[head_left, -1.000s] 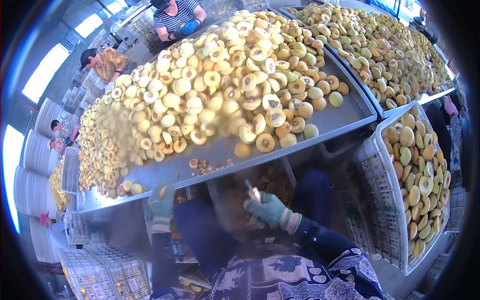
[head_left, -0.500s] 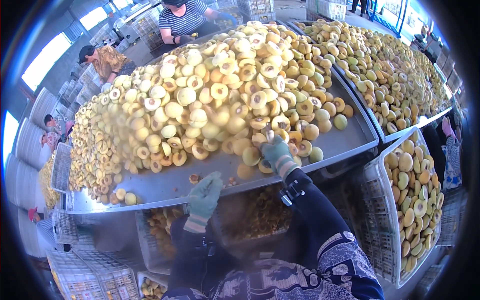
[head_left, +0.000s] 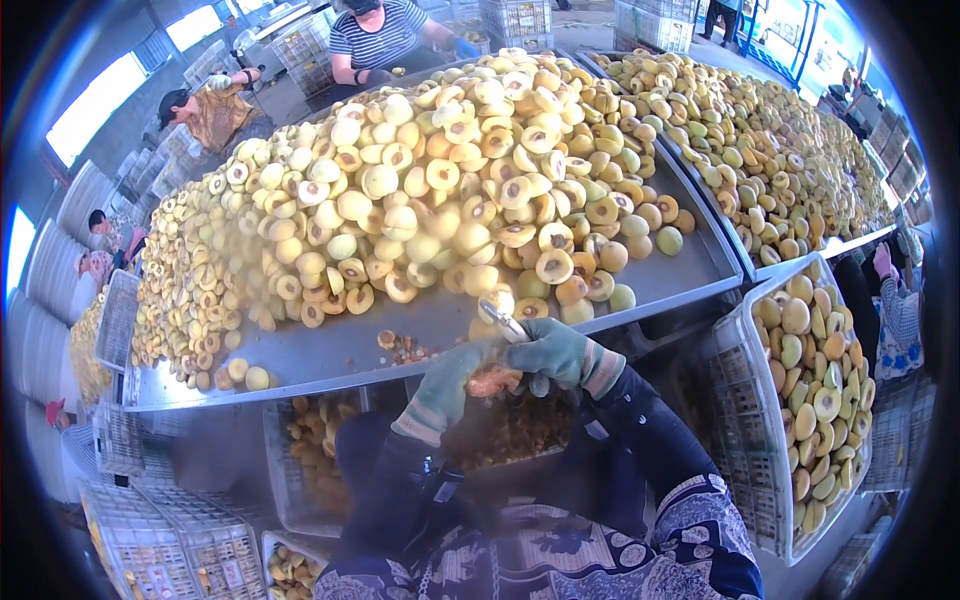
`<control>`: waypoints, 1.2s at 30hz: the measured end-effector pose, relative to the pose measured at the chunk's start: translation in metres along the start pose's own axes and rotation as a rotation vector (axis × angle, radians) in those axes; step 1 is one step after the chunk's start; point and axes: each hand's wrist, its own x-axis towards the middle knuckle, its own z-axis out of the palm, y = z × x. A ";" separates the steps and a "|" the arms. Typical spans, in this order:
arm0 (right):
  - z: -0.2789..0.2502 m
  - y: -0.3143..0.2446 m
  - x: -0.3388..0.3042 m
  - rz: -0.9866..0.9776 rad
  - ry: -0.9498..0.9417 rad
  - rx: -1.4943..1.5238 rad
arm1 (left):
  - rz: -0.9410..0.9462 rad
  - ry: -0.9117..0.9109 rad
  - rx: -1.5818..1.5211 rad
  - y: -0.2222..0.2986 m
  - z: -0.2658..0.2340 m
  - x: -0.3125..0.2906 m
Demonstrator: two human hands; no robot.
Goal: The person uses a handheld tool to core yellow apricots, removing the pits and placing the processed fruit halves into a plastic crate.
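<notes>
Gripping brownish fruit piece (head_left: 494,380) in left hand (head_left: 437,390), fingers curled. Right hand (head_left: 550,353) close beside it, closed round metal tool (head_left: 503,322), tip up-left. If grip slips, tool could catch left fingers, I judge, or fruit could drop past bench (head_left: 330,345) edge. Beyond, heap of halved fruit (head_left: 420,200); bumping bench could send loose pieces (head_left: 257,379) over near lip.

A fruit-processing workshop: ahead of the gloved fingers (head_left: 548,348), halved fruit (head_left: 400,218) lies heaped on a metal table (head_left: 700,255); a loaded plastic crate (head_left: 738,400) stands to their right, co-workers (head_left: 380,42) and stacked crates (head_left: 652,25) beyond them
</notes>
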 end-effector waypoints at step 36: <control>0.055 0.068 -0.063 0.023 -0.031 0.140 | 0.356 0.405 -0.024 -0.033 0.044 -0.037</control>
